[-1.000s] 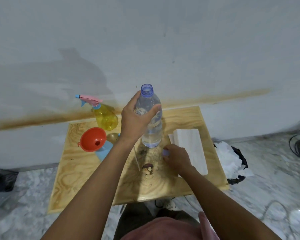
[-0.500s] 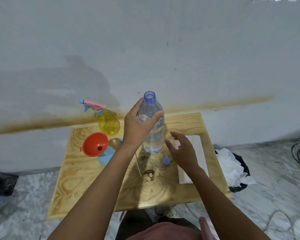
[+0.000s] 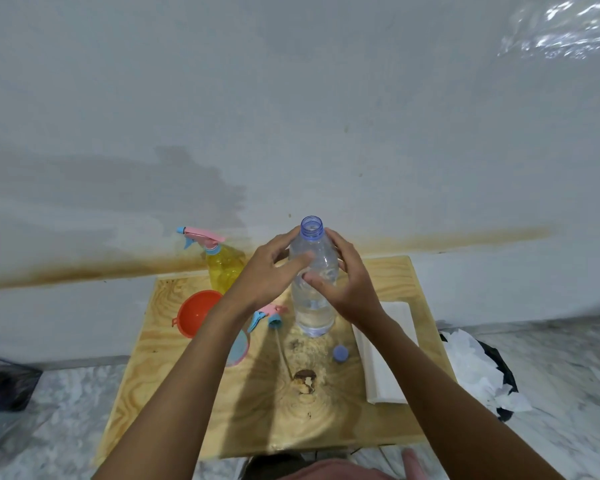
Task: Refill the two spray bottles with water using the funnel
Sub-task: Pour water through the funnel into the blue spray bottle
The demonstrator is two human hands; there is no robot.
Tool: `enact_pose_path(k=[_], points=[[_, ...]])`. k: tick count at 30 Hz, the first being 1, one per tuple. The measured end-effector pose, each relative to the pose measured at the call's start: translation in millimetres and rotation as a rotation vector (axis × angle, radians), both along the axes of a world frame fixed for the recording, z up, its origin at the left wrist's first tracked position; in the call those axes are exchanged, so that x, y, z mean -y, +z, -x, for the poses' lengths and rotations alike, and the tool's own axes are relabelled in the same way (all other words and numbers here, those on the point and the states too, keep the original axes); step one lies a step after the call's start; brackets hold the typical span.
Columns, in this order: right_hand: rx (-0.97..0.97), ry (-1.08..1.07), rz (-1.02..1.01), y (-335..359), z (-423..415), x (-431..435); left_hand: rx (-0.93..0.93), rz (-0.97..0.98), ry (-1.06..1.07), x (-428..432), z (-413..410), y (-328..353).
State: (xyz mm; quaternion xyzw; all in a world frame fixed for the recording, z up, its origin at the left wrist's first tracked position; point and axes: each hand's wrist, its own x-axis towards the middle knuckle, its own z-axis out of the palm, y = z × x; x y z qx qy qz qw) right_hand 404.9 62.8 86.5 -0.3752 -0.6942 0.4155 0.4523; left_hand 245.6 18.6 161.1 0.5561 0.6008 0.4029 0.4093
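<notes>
Hands: left hand [image 3: 267,271] and right hand [image 3: 352,284] are both on the clear plastic water bottle [image 3: 314,306], fingers [image 3: 340,244] wrapped round its upper body, thumbs across the front. Bottle is upright, uncapped and part full, mid-back of the light wooden worktop [image 3: 326,410]. Can't tell if its base is touching the wood.

Small blue bottle cap [image 3: 340,353] lies on the worktop just in front of the bottle. Yellow spray bottle with pink trigger head [image 3: 226,266] stands at back left. Orange plastic funnel [image 3: 196,311] sits by the light-blue spray bottle [image 3: 239,344]; the forearm hides the joint. Detached pink-and-blue trigger head [image 3: 269,315] lies beside it, dip tube pointing forward. Folded white cloth [image 3: 385,362] on the right.
</notes>
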Motion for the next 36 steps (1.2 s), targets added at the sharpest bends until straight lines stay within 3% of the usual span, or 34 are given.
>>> enact_pose_path(k=[25,33,36], points=[[-0.026,-0.132,-0.225,-31.4,32.5,-21.3,0.139,0.034,0.085,-4.6,13.9,0.2],[-0.062,-0.011,-0.213,0.5,35.2,-26.0,0.222,-0.010,0.175,7.6,17.3,20.2],[-0.112,0.059,-0.213,18.2,36.1,-22.8,0.168,-0.055,0.223,21.9,31.1,27.3]])
